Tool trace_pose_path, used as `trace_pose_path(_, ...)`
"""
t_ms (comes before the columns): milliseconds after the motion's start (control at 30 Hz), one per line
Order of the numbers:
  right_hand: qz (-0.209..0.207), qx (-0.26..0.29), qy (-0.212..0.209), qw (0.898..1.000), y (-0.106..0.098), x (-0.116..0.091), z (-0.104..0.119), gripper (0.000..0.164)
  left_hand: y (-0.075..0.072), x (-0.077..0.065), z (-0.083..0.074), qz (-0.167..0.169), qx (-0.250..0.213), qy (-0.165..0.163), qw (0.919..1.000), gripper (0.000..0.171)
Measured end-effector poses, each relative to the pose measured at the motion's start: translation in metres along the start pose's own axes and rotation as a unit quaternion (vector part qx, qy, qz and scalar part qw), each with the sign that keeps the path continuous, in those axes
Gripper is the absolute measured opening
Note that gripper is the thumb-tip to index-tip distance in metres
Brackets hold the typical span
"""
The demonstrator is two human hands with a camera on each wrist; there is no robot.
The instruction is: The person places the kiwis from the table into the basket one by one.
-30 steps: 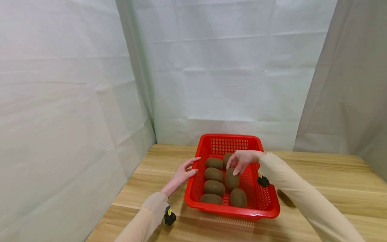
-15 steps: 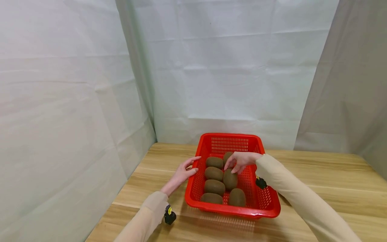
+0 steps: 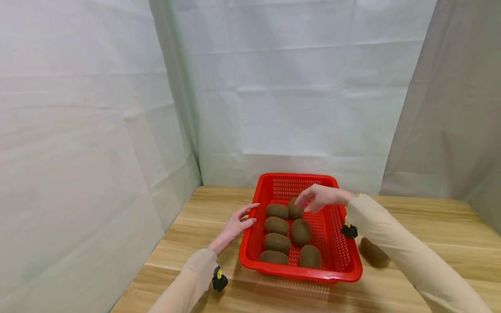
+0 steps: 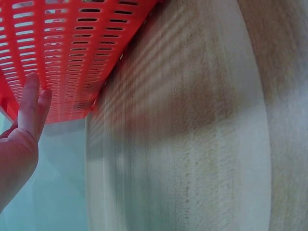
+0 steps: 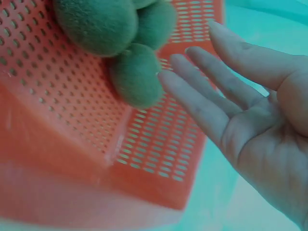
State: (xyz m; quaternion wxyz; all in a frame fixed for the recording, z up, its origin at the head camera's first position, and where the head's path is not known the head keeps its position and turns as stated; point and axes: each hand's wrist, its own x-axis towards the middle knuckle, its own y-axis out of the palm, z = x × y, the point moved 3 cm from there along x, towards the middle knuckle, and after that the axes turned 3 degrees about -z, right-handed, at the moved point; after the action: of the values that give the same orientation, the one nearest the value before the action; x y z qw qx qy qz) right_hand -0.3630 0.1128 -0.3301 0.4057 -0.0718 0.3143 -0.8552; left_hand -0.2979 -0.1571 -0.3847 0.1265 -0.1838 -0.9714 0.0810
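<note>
A red plastic basket (image 3: 299, 273) on the table holds several brown fuzzy kiwifruits (image 3: 300, 232). Four-sided and slotted, it has a column of fruit lying crosswise along its left side and another column beside it. My left hand (image 3: 238, 221) is at the basket's left rim; in the left wrist view its straight fingers (image 4: 30, 103) lie against the slotted outer wall. Over the far part of the basket, my right hand (image 3: 322, 198) has loosely extended fingers and nothing in its grasp. Its fingertips are close to the rearmost kiwifruit (image 5: 137, 77) in the right wrist view.
Another kiwifruit (image 3: 373, 253) lies on the wooden table (image 3: 438, 243) right of the basket, partly behind the right sleeve. Pale cloth sheets (image 3: 293, 108) hang behind the table and at its left.
My right hand has let go of a kiwifruit in the basket's second column and lifted up and back to the right. My left hand has stayed at the rim.
</note>
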Motion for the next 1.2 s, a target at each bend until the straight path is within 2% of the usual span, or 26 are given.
trace_pose_path(233, -0.061, 0.032, -0.038, 0.997, -0.031, -0.028, 0.005, 0.032, -0.003, 0.001, 0.002, -0.004, -0.006, 0.001, 1.0000, 0.048)
trace_pose_path(367, -0.078, 0.034, -0.039, 0.996, -0.046, -0.049, 0.001, 0.029, -0.004, 0.001, 0.002, -0.005, -0.005, 0.004, 1.0000, 0.048)
trace_pose_path(500, -0.076, 0.047, -0.037, 0.995, -0.054, -0.072, -0.007, 0.027, -0.004, 0.001, 0.002, -0.007, -0.004, 0.005, 1.0000, 0.048)
trace_pose_path(867, -0.054, 0.046, -0.061, 0.996, -0.054, -0.126, -0.049, 0.026, -0.004, 0.001, 0.004, -0.009, -0.003, 0.000, 0.9999, 0.048)
trace_pose_path(1200, -0.028, 0.055, -0.104, 0.993, -0.043, -0.148, -0.091, 0.028, -0.007, 0.002, 0.004, -0.012, -0.001, 0.003, 0.9999, 0.048)
